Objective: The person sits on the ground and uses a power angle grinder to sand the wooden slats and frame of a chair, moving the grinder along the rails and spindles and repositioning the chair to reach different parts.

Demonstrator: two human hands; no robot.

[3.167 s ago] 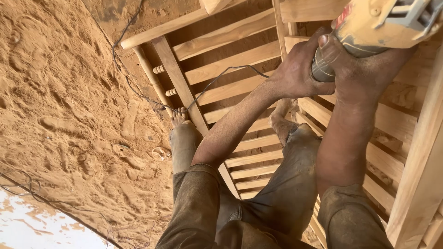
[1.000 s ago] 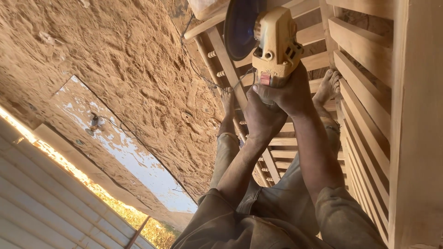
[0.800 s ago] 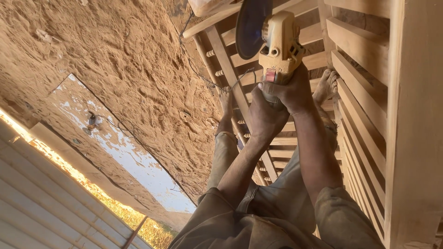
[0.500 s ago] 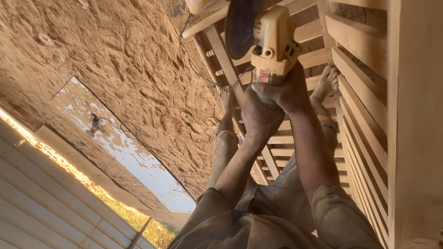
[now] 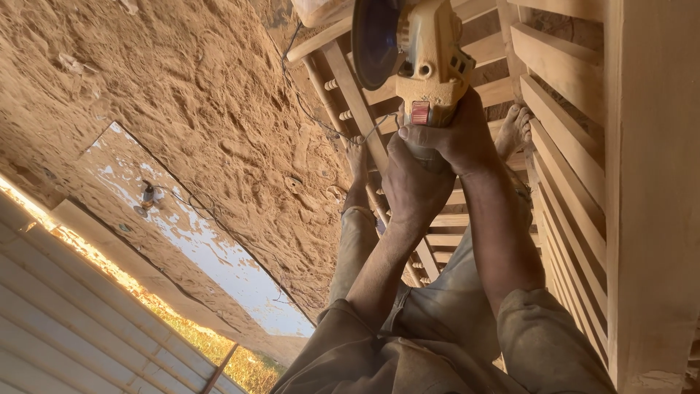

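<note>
Starting left of the grinder, sawdust-covered ground point(image 5: 182, 95) and a thin cable point(image 5: 306, 109) are noted. The yellow angle grinder point(image 5: 426, 62) is clamped by both hands: left hand point(image 5: 412, 186) low on its body, right hand point(image 5: 456, 138) beside it. Its disc point(image 5: 373, 40) is raised off the slatted wooden frame point(image 5: 561, 146). A sanding pass is judged pending; steady lowering is required.

Warm daylight, sharp focus, tilted view

Bright, warm sunlight fills the scene. A glaring strip of light burns at the lower left, beside a pale slab point(image 5: 197, 241) with washed-out patches. The sawdust-covered ground point(image 5: 182, 95) shows soft shadows. The wooden slats point(image 5: 569, 146) look sharp. The grinder disc point(image 5: 373, 40) is dark and slightly blurred.
</note>
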